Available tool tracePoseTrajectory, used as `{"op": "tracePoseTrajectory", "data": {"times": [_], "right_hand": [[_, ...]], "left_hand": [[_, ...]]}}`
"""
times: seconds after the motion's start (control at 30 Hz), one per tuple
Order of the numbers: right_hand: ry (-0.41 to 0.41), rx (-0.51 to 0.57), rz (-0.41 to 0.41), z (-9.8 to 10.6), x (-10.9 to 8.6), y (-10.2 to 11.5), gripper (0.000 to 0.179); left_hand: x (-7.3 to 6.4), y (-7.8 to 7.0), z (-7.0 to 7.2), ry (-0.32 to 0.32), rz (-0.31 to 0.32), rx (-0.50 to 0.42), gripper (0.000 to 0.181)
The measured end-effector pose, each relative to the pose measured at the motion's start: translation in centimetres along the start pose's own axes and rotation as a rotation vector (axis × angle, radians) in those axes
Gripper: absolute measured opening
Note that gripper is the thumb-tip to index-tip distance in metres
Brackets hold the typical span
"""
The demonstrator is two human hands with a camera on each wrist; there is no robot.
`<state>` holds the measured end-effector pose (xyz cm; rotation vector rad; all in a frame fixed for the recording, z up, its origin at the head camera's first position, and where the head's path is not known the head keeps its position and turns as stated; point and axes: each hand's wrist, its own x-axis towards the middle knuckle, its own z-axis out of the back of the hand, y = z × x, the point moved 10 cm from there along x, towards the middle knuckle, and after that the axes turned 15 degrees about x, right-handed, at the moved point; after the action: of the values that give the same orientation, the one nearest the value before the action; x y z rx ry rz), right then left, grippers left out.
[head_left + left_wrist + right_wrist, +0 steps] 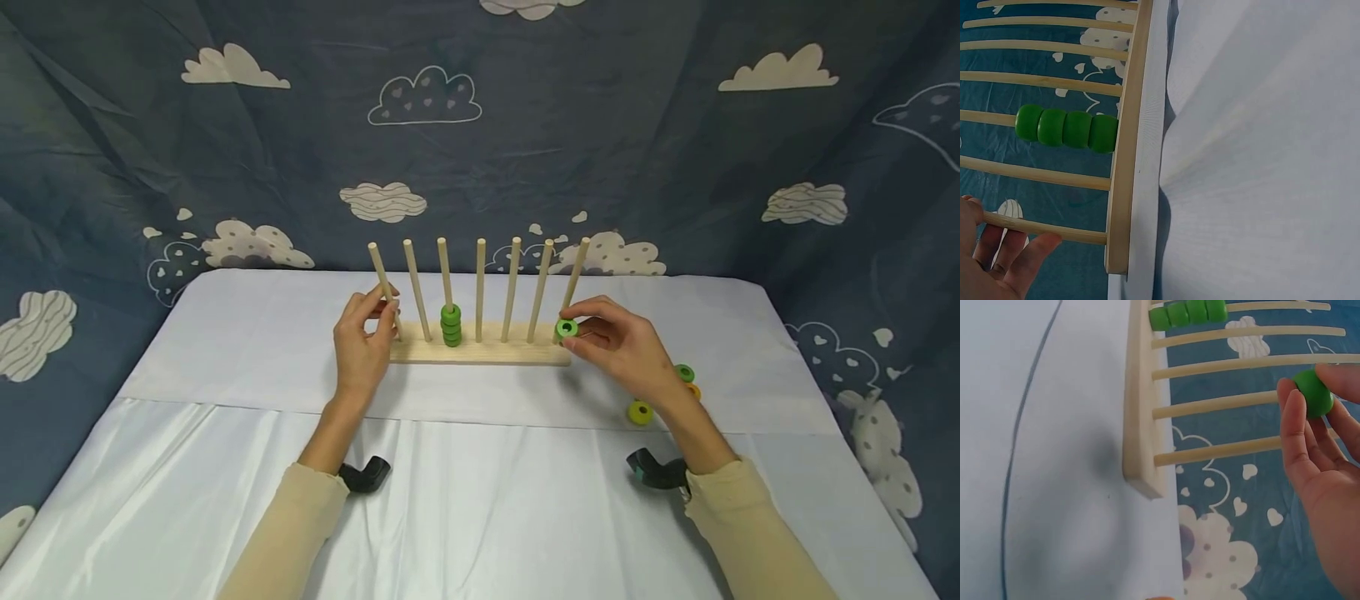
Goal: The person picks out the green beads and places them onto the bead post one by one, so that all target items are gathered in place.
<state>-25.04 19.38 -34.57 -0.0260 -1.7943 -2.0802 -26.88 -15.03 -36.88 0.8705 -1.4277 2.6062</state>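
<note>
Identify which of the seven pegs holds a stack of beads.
The third peg from the left: four green beads are stacked at its base, while the others hold no stack.

A green bead (1315, 395) is held near the seven-peg wooden rack (495, 356) bearing four stacked beads (1065, 128).

From here I see dark blue fabric (600, 150) hung round the far side, from nine o'clock over twelve to three. Solid pale clouds sit at ten (235, 67) and two (780, 68), an outlined cloud (425, 96) near twelve, a wavy-striped cloud (37, 335) at nine. White cloth (187, 350) covers the bench (480, 550), a crosswise line dividing it; light glances off its creases (142, 483) at eight.
</note>
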Motion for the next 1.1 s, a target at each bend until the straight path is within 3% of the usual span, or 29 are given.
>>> {"op": "tracePoseTrajectory", "data": {"times": [0.43,0.7,1.1], "right_hand": [[0.007,0.088,0.044,-1.0,0.6,1.0,0.044],[0.014,0.168,0.014,-1.8,0.9,0.6,0.044],[-0.027,0.124,0.066,-2.6,1.8,1.7,0.04]], "left_hand": [[-0.1,0.0,0.1,0.002,-0.015,0.006,0.018],[-0.1,-0.2,0.2,0.004,-0.012,0.017,0.018],[0.0,-0.2,0.1,0.002,-0.013,0.025,0.017]]}}
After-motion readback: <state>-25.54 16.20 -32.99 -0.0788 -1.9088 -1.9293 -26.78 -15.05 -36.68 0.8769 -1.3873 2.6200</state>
